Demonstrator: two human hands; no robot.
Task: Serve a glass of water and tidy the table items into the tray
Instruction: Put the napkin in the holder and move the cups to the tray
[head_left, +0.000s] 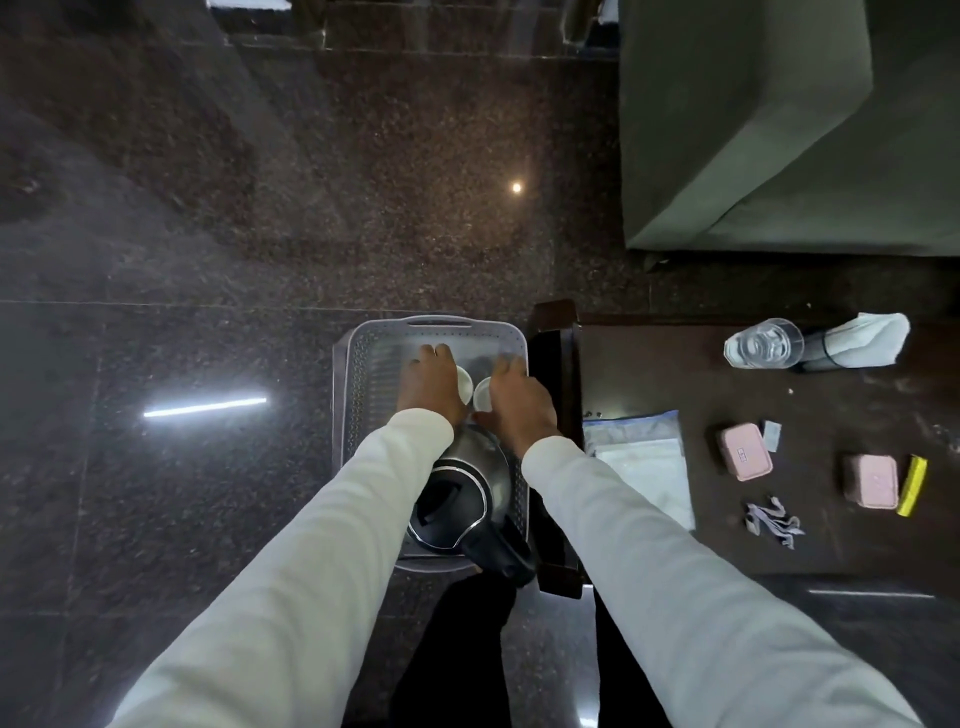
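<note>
While the dark worktop (675, 374) on the right carries the loose items, one grey perforated tray (358, 395) sits beside it, lower down over the stone floor (260, 208), probably so things can be gathered into it without crowding the table. One black-lidded kettle (457, 499) fills its near half, which leaves the far half free for small things. Both sleeved arms reach over the kettle: the left hand (431, 384) and the right hand (519, 400) each curl around one small white cup (482, 397), two cups in all, side by side on the tray floor; how firmly they grip I cannot tell. One glass of water (763, 344) stands at the worktop's far side next to one folded cloth (862, 340), apparently already served. Not yet tidied are one plastic bag (641, 462), two pink boxes (744, 449) and one yellow strip (912, 486).
</note>
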